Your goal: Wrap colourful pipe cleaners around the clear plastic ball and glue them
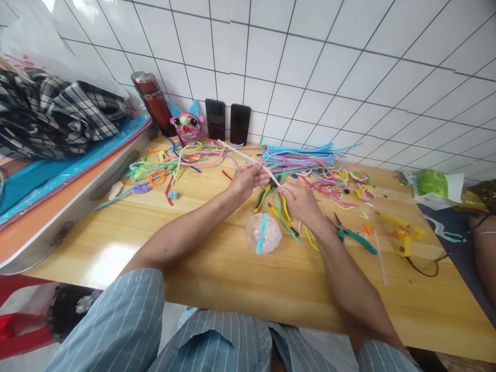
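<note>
Both my hands are raised over the wooden table (217, 268) and pinch one long pale pink pipe cleaner (242, 154). My left hand (248, 180) grips it near the middle, fingers closed. My right hand (300, 202) pinches its near end. The stem slants up and away to the left. Below my hands lies a clear ball (263, 233) with a teal strip on it. Yellow and green pipe cleaner pieces (281, 209) lie just under my right hand.
A heap of coloured pipe cleaners (310, 163) spreads across the far side. A clown figure (187, 125), a red flask (154, 103) and two dark phones (227, 120) stand by the tiled wall. Teal pliers (354, 236) and a yellow glue gun (401, 232) lie right.
</note>
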`<state>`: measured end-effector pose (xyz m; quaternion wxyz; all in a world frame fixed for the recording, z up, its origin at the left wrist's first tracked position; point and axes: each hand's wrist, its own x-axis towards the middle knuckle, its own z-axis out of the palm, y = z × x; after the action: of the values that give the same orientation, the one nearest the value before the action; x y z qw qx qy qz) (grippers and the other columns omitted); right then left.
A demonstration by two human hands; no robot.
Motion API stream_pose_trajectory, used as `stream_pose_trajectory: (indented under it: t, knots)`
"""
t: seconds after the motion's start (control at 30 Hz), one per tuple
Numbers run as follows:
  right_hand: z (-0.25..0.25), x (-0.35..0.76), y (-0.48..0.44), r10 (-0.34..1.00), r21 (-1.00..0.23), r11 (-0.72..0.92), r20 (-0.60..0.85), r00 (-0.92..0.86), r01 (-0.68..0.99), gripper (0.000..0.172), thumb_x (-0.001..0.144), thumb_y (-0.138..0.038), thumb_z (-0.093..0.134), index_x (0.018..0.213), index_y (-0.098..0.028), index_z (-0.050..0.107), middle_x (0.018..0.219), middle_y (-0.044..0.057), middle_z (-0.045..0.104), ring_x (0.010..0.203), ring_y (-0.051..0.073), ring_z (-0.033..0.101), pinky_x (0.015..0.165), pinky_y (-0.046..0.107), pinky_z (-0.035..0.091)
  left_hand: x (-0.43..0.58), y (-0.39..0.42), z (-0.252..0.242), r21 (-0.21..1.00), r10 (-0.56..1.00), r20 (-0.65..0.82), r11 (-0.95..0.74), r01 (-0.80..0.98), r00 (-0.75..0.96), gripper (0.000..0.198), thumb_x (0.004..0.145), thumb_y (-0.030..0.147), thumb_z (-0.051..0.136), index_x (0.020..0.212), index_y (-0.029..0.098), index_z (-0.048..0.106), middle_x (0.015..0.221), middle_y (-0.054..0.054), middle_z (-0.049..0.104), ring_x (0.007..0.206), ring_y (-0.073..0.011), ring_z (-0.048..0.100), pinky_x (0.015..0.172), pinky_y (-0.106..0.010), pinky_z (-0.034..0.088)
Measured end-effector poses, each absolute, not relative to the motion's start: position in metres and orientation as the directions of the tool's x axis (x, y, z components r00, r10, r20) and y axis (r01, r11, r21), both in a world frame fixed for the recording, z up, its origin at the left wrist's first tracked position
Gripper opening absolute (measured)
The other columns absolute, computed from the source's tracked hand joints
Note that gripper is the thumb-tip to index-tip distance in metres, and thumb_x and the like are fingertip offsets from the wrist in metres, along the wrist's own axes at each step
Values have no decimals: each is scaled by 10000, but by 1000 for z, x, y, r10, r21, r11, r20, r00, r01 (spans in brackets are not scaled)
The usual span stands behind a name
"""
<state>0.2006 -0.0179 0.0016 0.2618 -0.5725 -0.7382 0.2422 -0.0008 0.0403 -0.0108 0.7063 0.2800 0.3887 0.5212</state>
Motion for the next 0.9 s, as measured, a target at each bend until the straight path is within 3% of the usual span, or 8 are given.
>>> stream_pose_trajectory:
  t: [0.13,0.3,0.5,0.77,0.9]
  knots:
    - [4,200,-18,964,-678,234,71,-255,697,350,1093,-393,522,989,-259,828,682,6,723,688,212,614,767,336,436,-5,43,-6,792,960,-250,275,-545,122,301,999,345,884,874,150,691,765,-4,801,633,-94,776,697,-196,635]
    - [12,200,-22,958,-693,240,53,-283,680,300,1054,-306,558,872,-254,791,613,-23,699,623,183,610,780,321,457,-9,46,-1,806,969,-229,240,-541,90,293,1010,330,864,864,155,680,725,7,781,602,-85,751,680,-187,623]
    - [21,194,-27,966,-705,231,81,-247,671,301,1040,-302,560,812,-234,744,711,-4,779,565,154,620,736,316,474,-14,48,13,823,982,-189,169,-542,18,302,1011,349,865,883,171,658,726,42,771,589,-59,727,637,-163,587]
    - [31,207,-37,970,-691,239,134,-204,682,331,1008,-284,588,700,-237,700,666,5,761,587,162,643,725,316,484,-48,59,33,898,992,-27,-30,-439,-123,272,1066,418,799,912,221,692,798,20,793,627,-72,695,598,-166,572]
    - [31,239,-51,983,-709,170,173,-65,685,293,1018,-327,582,820,-226,772,726,21,792,576,165,629,662,317,472,-86,59,28,949,999,-39,45,-312,25,246,1025,397,809,910,199,719,798,3,768,606,-75,660,555,-183,534]
